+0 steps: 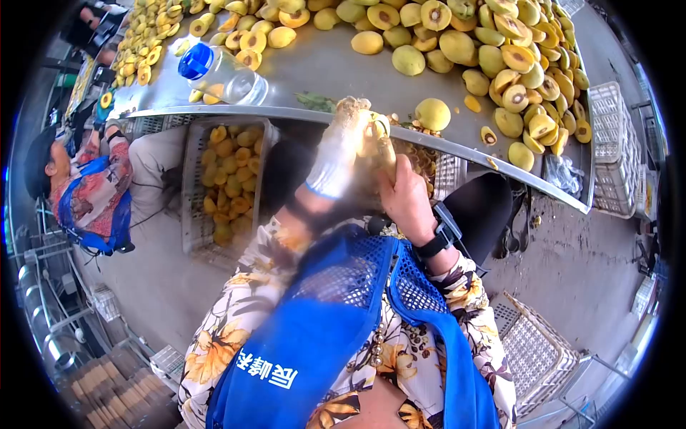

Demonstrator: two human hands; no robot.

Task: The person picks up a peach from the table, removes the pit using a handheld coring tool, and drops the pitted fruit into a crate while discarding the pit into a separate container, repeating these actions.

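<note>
My left hand [341,146], in a white knit glove, is closed at the table's front edge around a yellow peach [376,129], mostly covered by the fingers. My bare right hand [409,199] grips a tool with a pale handle [386,156], which points up toward the left hand. The tool's working end is hidden at the fruit. Just beyond, a whole yellow peach [432,114] lies near the edge of the metal table [321,64]. A heap of whole and halved peaches [511,64] covers the table's right side, with brown centres showing in the cut halves.
A clear bottle with a blue cap [223,76] lies on the table. Below, a crate [189,186] holds peach halves, and another crate [450,175] stands under my hands. More white crates [537,350] are at the right. A co-worker [93,186] sits at the left.
</note>
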